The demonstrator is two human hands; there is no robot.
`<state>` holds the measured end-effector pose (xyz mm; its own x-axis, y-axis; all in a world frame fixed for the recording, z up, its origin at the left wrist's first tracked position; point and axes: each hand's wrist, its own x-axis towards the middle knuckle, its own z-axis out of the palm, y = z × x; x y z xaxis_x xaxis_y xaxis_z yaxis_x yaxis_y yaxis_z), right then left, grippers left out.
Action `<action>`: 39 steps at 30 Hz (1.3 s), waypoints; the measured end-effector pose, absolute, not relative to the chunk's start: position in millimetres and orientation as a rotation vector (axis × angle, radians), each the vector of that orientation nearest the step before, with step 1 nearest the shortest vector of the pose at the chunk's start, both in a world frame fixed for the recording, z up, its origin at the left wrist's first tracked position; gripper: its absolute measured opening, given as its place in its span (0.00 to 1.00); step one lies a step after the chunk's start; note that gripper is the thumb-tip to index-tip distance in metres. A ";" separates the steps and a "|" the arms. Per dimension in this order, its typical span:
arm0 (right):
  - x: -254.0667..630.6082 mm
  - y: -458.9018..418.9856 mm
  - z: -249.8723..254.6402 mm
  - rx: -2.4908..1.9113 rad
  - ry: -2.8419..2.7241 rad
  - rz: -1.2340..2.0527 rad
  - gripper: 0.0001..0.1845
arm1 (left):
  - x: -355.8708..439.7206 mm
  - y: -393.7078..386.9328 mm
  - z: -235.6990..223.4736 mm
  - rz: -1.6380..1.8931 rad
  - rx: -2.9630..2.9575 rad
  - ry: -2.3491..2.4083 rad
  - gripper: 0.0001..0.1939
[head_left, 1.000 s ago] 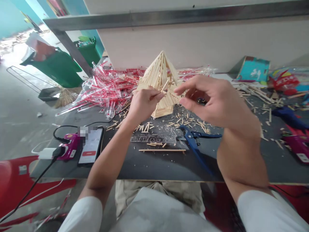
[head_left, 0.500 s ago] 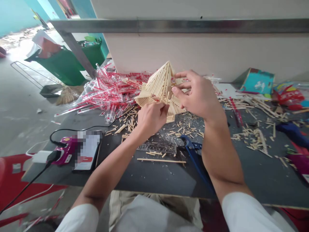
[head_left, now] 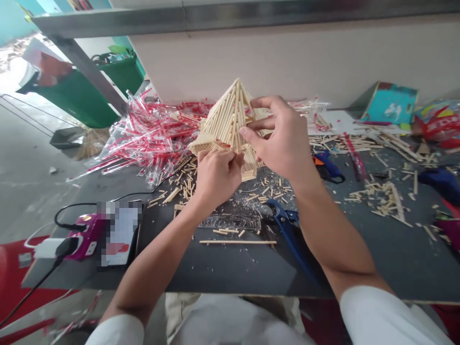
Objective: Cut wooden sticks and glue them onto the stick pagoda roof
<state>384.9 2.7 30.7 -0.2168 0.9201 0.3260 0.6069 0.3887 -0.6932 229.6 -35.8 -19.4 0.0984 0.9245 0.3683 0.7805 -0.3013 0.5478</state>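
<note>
A model built of pale wooden sticks point(head_left: 224, 115) stands before me, with a pointed pyramid roof over flared lower panels. My left hand point(head_left: 219, 175) is closed in a pinch at the model's lower front; its fingers hide what they grip. On the right side of the roof, my right hand point(head_left: 282, 134) curls around the edge, thumb on the front face and fingers higher up. Below the hands lies a clear ruler point(head_left: 230, 221). One long thin stick point(head_left: 237, 242) rests in front of it, and a blue-handled cutter point(head_left: 287, 230) lies under my right forearm.
Red-and-clear plastic wrappers point(head_left: 143, 139) are heaped at back left. A phone point(head_left: 122, 235) and purple power strip point(head_left: 86, 235) sit at left. Cut stick pieces point(head_left: 187, 179) litter the dark table point(head_left: 230, 273). A blue glue gun point(head_left: 328, 166) lies right of my hand.
My view has shifted, so the model sits slightly further left. My right thumb has come in from the roof's edge onto its front face. My left hand keeps its place at the model's lower front.
</note>
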 end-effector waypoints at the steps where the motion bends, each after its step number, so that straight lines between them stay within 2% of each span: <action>1: 384.1 3.0 30.0 -1.300 -1.928 0.556 0.28 | 229.8 -35.2 -20.4 0.996 2.166 1.719 0.21; 4: 383.0 3.3 28.3 -1.300 -1.928 0.573 0.30 | 230.1 -33.7 -23.4 0.990 2.187 1.735 0.21; 10: 381.3 1.9 27.0 -1.312 -1.922 0.566 0.30 | 231.0 -31.2 -26.7 0.966 2.229 1.776 0.20; 17: 376.4 7.3 12.7 -1.200 -1.841 0.470 0.28 | 239.4 -31.6 -24.7 0.931 2.249 1.898 0.23; 26: 374.1 10.7 9.2 -1.164 -1.769 0.481 0.28 | 256.6 -41.6 -16.6 0.880 2.160 2.168 0.21; 39: 372.1 8.2 10.2 -1.152 -1.744 0.498 0.27 | 276.2 -44.9 -12.9 0.797 2.055 2.311 0.13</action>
<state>372.1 8.2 10.2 -0.1018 0.8671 0.4876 0.4788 0.4723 -0.7400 276.2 -44.9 -12.9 -0.1709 0.9177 0.3585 0.9436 0.0477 0.3278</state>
